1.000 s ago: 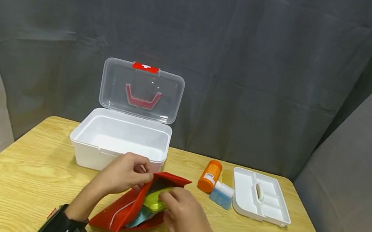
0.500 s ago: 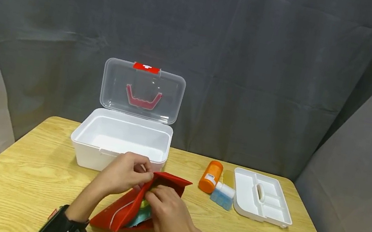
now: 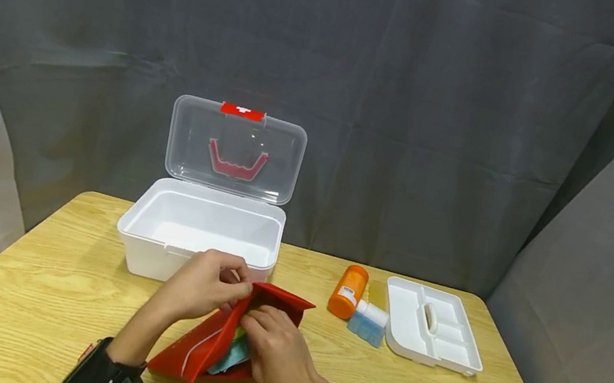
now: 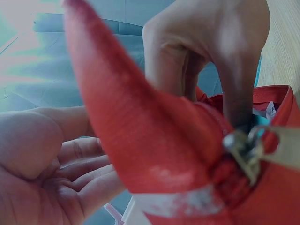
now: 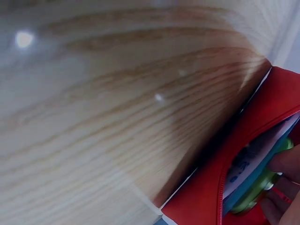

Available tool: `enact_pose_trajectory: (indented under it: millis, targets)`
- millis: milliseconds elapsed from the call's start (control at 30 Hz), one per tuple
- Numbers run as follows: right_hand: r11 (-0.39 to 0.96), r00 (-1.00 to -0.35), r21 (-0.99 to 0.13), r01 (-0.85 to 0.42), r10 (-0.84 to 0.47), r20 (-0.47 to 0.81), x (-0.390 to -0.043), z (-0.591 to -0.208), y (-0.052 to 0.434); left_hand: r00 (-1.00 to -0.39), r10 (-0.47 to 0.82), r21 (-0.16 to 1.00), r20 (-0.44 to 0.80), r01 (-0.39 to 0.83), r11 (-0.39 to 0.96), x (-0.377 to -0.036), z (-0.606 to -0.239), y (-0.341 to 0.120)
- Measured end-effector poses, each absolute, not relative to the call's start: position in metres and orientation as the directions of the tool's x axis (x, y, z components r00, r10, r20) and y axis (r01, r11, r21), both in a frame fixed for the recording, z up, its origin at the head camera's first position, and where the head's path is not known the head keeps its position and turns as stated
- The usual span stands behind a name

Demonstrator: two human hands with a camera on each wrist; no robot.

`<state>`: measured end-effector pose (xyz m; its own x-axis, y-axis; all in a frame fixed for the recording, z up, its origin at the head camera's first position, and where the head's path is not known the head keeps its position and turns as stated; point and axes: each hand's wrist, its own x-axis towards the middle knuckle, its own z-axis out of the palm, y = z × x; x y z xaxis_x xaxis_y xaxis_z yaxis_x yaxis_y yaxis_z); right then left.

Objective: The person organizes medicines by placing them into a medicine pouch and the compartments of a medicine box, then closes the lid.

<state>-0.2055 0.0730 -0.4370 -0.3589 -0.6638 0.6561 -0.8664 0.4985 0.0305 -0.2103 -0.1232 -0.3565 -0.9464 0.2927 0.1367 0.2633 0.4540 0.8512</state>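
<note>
A soft red cloth pouch with a zip (image 3: pixel 206 345) lies on the wooden bench (image 3: pixel 38 281), just in front of the white plastic box with a clear open lid (image 3: pixel 199 241). The left hand (image 3: pixel 204 286) pinches the pouch's top edge in a tight grip and holds it open. The right hand (image 3: pixel 277 357) has its fingers curled around a green plastic case (image 5: pixel 255 192) inside the pouch, beside a blue packet (image 3: pixel 231 359).

The lid's red clasp (image 3: pixel 242 112) shows a small white mark, too small to read. An orange bottle with a white label (image 3: pixel 347 291) lies near a white tray (image 3: pixel 432 323); the label's writing is too small to read.
</note>
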Motion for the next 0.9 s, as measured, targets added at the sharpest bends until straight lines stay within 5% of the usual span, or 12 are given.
enact_pose_trajectory:
  millis: [533, 900]
  targets:
    - [0.522, -0.435, -0.048, -0.852, -0.653, 0.620, -0.197, -0.430, 0.083, -0.950, 0.285, 0.862, 0.131, 0.250, 0.440, -0.210, -0.356, -0.125]
    - [0.643, -0.498, -0.139, -0.753, -0.419, 0.759, -0.209, -0.410, 0.097, -0.947, 0.292, 0.857, 0.134, 0.259, 0.446, -0.210, -0.355, -0.125]
